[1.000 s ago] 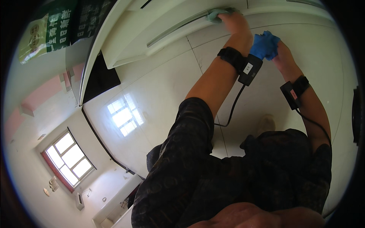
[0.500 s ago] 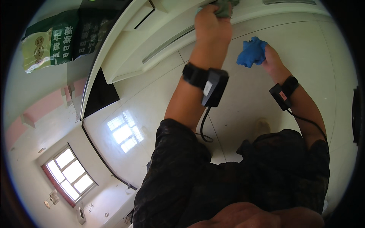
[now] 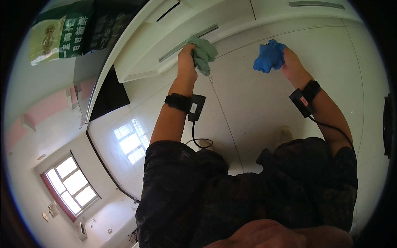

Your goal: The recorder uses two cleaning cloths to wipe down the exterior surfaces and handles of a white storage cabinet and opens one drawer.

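My left hand is closed on a crumpled green cloth, which hangs just in front of a white drawer front with a long grey recessed handle. Whether the cloth touches the drawer I cannot tell. Bunched in my right hand is a blue cloth, held out over the pale tiled floor. Black straps with small black boxes and cables sit on both my forearms.
A green and yellow packaging bag lies at the upper left, on the furniture's top. Another drawer handle shows at the far right. A bright window is at the lower left, and a dark panel stands beside the cabinet.
My left hand has drawn back from the cabinet front and moved left and nearer, bringing the green cloth along. The right hand with the blue cloth has barely shifted.
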Demonstrator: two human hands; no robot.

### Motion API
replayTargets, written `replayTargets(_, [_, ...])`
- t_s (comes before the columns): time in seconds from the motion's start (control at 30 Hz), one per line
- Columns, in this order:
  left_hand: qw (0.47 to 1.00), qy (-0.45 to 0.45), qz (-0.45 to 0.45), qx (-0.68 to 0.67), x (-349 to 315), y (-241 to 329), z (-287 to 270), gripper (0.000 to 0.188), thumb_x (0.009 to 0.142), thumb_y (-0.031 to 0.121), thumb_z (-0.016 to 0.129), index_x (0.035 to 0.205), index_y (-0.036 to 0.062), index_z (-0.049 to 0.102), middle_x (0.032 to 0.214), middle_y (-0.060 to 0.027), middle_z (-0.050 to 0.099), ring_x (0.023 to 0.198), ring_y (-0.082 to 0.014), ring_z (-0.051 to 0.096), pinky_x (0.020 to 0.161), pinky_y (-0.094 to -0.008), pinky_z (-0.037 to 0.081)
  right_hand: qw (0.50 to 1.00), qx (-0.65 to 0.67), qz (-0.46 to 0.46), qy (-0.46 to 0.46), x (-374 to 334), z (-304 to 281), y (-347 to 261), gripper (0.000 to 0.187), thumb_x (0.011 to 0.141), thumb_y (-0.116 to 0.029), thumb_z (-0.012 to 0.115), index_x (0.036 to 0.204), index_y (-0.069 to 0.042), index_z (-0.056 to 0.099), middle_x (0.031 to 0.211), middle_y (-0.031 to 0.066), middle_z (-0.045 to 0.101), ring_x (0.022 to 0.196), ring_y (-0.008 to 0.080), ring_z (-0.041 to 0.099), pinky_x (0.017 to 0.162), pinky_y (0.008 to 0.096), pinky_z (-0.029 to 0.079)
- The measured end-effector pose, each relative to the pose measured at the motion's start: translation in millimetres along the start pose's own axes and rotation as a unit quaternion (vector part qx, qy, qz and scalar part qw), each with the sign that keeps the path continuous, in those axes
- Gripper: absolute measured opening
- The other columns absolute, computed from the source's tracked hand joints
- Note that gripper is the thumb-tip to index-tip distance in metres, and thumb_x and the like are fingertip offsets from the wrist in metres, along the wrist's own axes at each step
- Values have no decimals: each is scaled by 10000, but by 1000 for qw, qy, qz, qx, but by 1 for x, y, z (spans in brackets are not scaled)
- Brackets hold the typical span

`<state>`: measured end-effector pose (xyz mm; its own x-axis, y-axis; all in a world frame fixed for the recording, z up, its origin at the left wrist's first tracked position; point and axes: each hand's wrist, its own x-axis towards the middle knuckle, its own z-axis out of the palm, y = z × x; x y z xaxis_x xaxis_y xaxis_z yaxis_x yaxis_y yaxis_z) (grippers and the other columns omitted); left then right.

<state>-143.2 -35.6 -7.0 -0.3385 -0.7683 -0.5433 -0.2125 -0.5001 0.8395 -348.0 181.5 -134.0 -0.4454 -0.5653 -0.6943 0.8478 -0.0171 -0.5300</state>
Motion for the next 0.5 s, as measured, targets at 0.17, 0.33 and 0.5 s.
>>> replayTargets(0.17, [961, -41, -111, -250, 59, -32, -35, 366, 886, 328, 571, 1097, 29, 558, 1140, -145, 596, 1066, -296, 568, 929, -444, 458, 999, -13, 13, -47, -24, 30, -13, 349, 952, -175, 347, 1221, 18, 461, 1191, 136, 540, 1050, 222, 561, 880, 355, 473])
replayTargets(0.33, [938, -20, -106, -329, 88, -32, -27, 229, 885, 223, 572, 1023, 41, 579, 1031, -114, 640, 929, -299, 623, 852, -438, 497, 997, -44, 12, -57, -26, 31, -11, 377, 970, -183, 285, 1233, 27, 453, 1155, 142, 566, 1051, 226, 568, 883, 354, 479])
replayTargets(0.5, [947, 25, -42, -316, 86, -45, -17, 180, 879, 180, 570, 983, 35, 592, 974, -101, 644, 877, -289, 626, 795, -411, 503, 998, -43, -2, -49, -18, 24, -11, 373, 968, -178, 286, 1227, 22, 466, 1140, 131, 578, 1032, 216, 572, 878, 335, 473])
